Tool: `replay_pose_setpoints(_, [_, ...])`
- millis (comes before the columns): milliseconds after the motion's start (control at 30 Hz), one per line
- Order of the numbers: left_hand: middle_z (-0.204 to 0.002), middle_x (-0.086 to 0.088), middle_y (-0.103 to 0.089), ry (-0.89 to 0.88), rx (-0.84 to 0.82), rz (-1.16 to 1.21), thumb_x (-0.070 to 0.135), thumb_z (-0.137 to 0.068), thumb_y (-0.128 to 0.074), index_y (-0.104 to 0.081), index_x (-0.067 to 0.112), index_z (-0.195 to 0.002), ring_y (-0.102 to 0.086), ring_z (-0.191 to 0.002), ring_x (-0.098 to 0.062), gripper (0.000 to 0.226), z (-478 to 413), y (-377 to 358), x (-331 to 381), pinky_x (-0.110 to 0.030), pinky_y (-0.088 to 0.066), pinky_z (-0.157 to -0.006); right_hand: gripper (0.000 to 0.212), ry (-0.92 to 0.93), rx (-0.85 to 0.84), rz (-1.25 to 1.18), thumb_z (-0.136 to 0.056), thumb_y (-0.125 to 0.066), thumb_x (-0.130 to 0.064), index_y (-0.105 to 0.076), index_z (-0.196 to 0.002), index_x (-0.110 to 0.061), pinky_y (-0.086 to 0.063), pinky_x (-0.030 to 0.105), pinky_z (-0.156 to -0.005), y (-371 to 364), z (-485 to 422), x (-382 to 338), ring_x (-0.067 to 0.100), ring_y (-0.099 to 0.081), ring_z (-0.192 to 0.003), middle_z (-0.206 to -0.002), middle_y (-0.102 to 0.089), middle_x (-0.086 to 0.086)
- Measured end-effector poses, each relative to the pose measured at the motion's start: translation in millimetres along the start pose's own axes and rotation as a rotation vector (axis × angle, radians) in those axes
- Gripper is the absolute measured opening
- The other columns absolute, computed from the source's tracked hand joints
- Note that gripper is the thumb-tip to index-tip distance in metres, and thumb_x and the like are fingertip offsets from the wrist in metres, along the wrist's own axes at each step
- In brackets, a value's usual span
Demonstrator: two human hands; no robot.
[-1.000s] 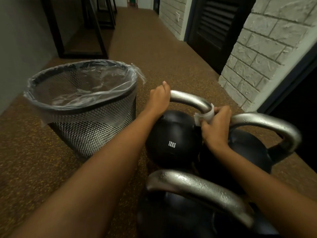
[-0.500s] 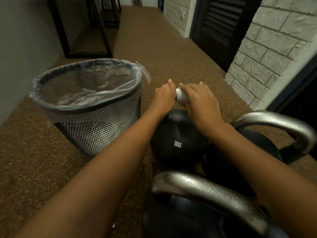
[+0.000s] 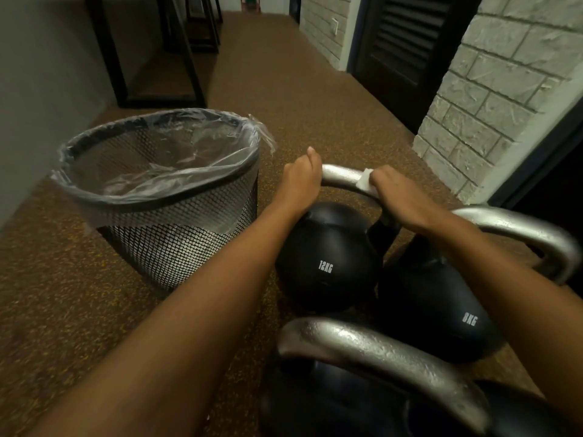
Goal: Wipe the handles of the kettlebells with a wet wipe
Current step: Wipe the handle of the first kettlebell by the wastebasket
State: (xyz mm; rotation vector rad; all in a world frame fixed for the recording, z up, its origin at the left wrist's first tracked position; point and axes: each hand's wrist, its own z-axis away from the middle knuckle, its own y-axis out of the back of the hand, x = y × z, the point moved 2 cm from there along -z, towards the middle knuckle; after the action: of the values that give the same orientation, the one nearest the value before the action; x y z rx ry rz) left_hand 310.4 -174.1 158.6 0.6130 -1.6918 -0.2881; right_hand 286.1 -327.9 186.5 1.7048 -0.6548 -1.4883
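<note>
Grips the left end of the silver handle [image 3: 342, 175] of the 12KG kettlebell [image 3: 328, 260] with the left hand [image 3: 299, 184], fingers curled over the bar. Presses a white wet wipe [image 3: 363, 182] onto the top of that same handle with the right hand [image 3: 402, 198], fingers wrapped round bar and wipe together. Only a small corner of the wipe in sight past the knuckles.

All on a speckled brown floor [image 3: 299, 89], towards its right edge, below a grey brick wall [image 3: 504, 74]. Just beside the 12KG kettlebell, on its right: an 8KG kettlebell [image 3: 441, 310], black, its silver handle arching out to the right under the right forearm. Nearest the camera, a third kettlebell [image 3: 378, 351], mostly silver handle in view.

Left of the kettlebells, near the left forearm: a black mesh bin [image 3: 176, 238] with a clear plastic liner [image 3: 157, 175] folded over its rim. Beyond, at the floor's far right edge, a dark louvred door [image 3: 403, 42].
</note>
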Motion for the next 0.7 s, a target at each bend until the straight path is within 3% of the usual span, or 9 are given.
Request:
replay_pose_setpoints(100, [-0.095, -0.020, -0.063, 0.008, 0.012, 0.009, 0.027, -0.103, -0.017, -0.061, -0.004, -0.093, -0.057, -0.090, -0.030, 0.054, -1, -1, 0, -0.029, -0.038, -0.072, 0.037, 0.045, 0.132, 0.312, -0.097, -0.032, -0.032, -0.050, -0.113, -0.004, -0.039, 0.040, -0.085, -11, -8, -17, 0.028, -0.047, -0.096, -0.112, -0.052, 0.017])
replay_pose_setpoints(200, [-0.092, -0.018, -0.064, -0.008, -0.008, -0.015, 0.025, -0.103, -0.018, -0.059, 0.003, -0.086, -0.060, -0.093, -0.032, 0.050, -2, -1, -2, -0.031, -0.040, -0.072, 0.038, 0.167, 0.215, 0.488, -0.095, -0.034, -0.033, -0.050, -0.113, -0.003, -0.037, 0.038, -0.087, -24, -9, -31, 0.028, -0.047, -0.098, -0.111, -0.053, 0.018])
replay_pose_setpoints(400, [-0.083, -0.012, -0.061, -0.020, -0.025, -0.020, 0.027, -0.103, -0.017, -0.054, 0.012, -0.071, -0.058, -0.084, -0.026, 0.051, -3, 0, -3, -0.025, -0.033, -0.069, 0.063, 0.107, 0.133, 0.401, -0.096, -0.018, -0.055, -0.053, -0.112, -0.005, -0.038, 0.040, -0.087, -21, -25, -28, 0.031, -0.054, -0.101, -0.112, -0.058, 0.017])
replay_pose_setpoints(500, [-0.080, -0.010, -0.056, -0.023, -0.022, -0.042, 0.026, -0.103, -0.017, -0.050, 0.012, -0.069, -0.051, -0.079, -0.021, 0.050, -3, 0, -3, -0.023, -0.030, -0.067, 0.067, 0.058, 0.058, 0.358, -0.097, -0.011, -0.053, -0.055, -0.115, -0.005, -0.039, 0.042, -0.091, -16, -31, -22, 0.034, -0.055, -0.104, -0.113, -0.059, 0.019])
replay_pose_setpoints(600, [-0.091, -0.019, -0.060, -0.005, -0.017, -0.024, 0.027, -0.103, -0.017, -0.059, 0.002, -0.087, -0.052, -0.085, -0.026, 0.052, -2, 1, -2, -0.027, -0.033, -0.073, 0.070, -0.010, 0.009, 0.214, -0.098, -0.013, -0.052, -0.057, -0.117, -0.002, -0.040, 0.042, -0.094, -7, -37, -9, 0.036, -0.055, -0.106, -0.116, -0.058, 0.025])
replay_pose_setpoints(700, [-0.088, -0.017, -0.060, -0.002, -0.019, -0.029, 0.027, -0.103, -0.016, -0.059, 0.001, -0.087, -0.053, -0.080, -0.024, 0.052, -2, 1, -2, -0.027, -0.036, -0.070, 0.058, -0.065, -0.028, 0.055, -0.101, -0.021, -0.041, -0.059, -0.112, 0.001, -0.038, 0.036, -0.086, 2, -35, 5, 0.031, -0.053, -0.096, -0.114, -0.058, 0.025])
